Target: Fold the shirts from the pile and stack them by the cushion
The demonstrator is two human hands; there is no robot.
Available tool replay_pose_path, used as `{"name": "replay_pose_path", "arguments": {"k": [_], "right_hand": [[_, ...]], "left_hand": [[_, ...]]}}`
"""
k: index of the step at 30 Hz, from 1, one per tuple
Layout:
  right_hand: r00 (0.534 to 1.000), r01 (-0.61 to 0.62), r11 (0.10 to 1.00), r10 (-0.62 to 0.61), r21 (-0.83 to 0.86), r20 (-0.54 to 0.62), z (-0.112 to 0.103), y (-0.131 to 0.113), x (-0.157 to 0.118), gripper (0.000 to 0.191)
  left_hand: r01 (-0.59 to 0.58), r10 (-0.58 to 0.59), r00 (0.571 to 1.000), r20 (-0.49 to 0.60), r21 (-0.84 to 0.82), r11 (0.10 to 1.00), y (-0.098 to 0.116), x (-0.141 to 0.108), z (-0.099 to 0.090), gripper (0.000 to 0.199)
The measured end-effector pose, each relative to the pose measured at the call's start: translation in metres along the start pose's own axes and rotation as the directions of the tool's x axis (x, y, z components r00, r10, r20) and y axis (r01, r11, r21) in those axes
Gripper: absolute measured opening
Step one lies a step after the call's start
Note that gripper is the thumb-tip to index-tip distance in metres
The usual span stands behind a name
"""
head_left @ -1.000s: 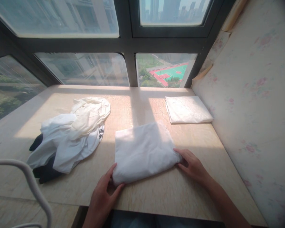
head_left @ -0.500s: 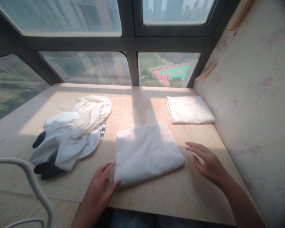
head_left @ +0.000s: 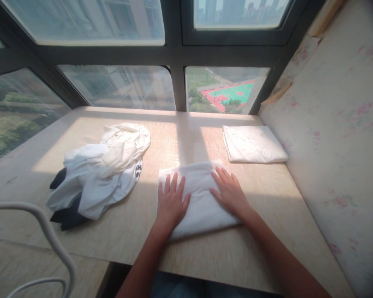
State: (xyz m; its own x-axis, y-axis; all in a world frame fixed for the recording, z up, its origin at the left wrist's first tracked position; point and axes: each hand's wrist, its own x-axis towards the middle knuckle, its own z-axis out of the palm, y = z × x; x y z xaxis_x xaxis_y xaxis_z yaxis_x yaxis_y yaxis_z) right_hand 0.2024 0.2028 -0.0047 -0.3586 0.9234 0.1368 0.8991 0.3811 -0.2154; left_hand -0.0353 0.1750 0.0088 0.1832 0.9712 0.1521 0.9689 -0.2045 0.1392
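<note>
Windows [head_left: 118, 87] and a flowered wall [head_left: 335, 136] enclose your wooden table [head_left: 127, 231]. Your left hand [head_left: 170, 203] and right hand [head_left: 230, 192] lie on the folded white cloth [head_left: 202, 211] near the front edge, fingers spread. Crumpled clothes [head_left: 96, 178] lie left; another folded cloth [head_left: 255, 144] sits back right.

A: Tone under the fingers [head_left: 173, 184]?
B: Near cloth [head_left: 202, 213]: plain white, greyer in shadow.
A: Left of the fingers?
B: Garment heap [head_left: 95, 178]: white and cream, black parts, black zigzag-like marking on the side towards the fingers.
A: Beyond them, to the right?
B: Far cloth [head_left: 253, 145]: creamy white. Wall [head_left: 335, 165], farther right: pale, pink floral sprigs.
A: Around the fingers?
B: Surface [head_left: 133, 238]: pale beige, fine streaked grain.
</note>
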Motion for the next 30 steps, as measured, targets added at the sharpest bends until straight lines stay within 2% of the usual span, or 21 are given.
{"name": "replay_pose_path", "arguments": {"k": [6, 9, 12, 14, 15, 17, 20, 22, 25, 27, 29, 30], "right_hand": [[0.991, -0.046, 0.998, 0.040, -0.044, -0.126, 0.007, 0.001, -0.029, 0.055], [0.980, -0.043, 0.999, 0.039, -0.015, -0.194, 0.007, 0.002, -0.033, 0.049], [0.942, -0.108, 0.993, 0.116, 0.044, -0.315, 0.005, 0.012, -0.039, 0.043], [0.904, -0.195, 0.976, 0.218, 0.100, -0.369, 0.001, 0.019, -0.047, 0.042], [0.887, -0.251, 0.959, 0.283, 0.135, -0.364, -0.002, 0.021, -0.052, 0.041], [0.863, -0.381, 0.905, 0.422, 0.191, -0.277, -0.011, 0.022, -0.062, 0.040], [0.829, -0.543, 0.826, 0.556, 0.149, -0.057, -0.023, 0.014, -0.068, 0.038], [0.811, -0.584, 0.806, 0.585, 0.090, 0.025, -0.028, 0.006, -0.068, 0.039], [0.804, -0.595, 0.799, 0.592, 0.081, 0.063, -0.029, -0.002, -0.066, 0.035], [0.814, -0.580, 0.805, 0.577, 0.123, 0.060, -0.026, -0.003, -0.069, 0.034], [0.837, -0.540, 0.818, 0.546, 0.199, 0.028, -0.022, -0.003, -0.075, 0.036], [0.848, -0.514, 0.821, 0.529, 0.249, 0.007, -0.020, -0.002, -0.078, 0.037]], "left_hand": [[-0.054, 0.054, 0.998, 0.012, -0.011, 0.999, 0.009, -0.004, -0.004, 0.056], [-0.027, 0.025, 0.999, -0.043, -0.067, 0.997, 0.005, -0.005, -0.005, 0.055], [0.100, -0.135, 0.979, -0.153, -0.214, 0.972, -0.014, -0.014, -0.006, 0.054], [0.232, -0.301, 0.941, -0.152, -0.358, 0.905, -0.029, -0.024, -0.008, 0.057], [0.294, -0.374, 0.920, -0.118, -0.425, 0.856, -0.034, -0.031, -0.010, 0.060], [0.388, -0.464, 0.886, -0.023, -0.511, 0.767, -0.040, -0.043, -0.014, 0.065], [0.446, -0.480, 0.872, 0.093, -0.553, 0.703, -0.037, -0.055, -0.026, 0.069], [0.489, -0.486, 0.856, 0.178, -0.585, 0.647, -0.033, -0.057, -0.034, 0.073], [0.589, -0.539, 0.779, 0.321, -0.671, 0.451, -0.031, -0.055, -0.044, 0.077], [0.629, -0.539, 0.719, 0.439, -0.741, 0.237, -0.032, -0.055, -0.048, 0.068], [0.646, -0.474, 0.678, 0.562, -0.763, 0.021, -0.030, -0.057, -0.050, 0.058], [0.655, -0.438, 0.664, 0.607, -0.754, -0.052, -0.029, -0.058, -0.051, 0.055]]}}
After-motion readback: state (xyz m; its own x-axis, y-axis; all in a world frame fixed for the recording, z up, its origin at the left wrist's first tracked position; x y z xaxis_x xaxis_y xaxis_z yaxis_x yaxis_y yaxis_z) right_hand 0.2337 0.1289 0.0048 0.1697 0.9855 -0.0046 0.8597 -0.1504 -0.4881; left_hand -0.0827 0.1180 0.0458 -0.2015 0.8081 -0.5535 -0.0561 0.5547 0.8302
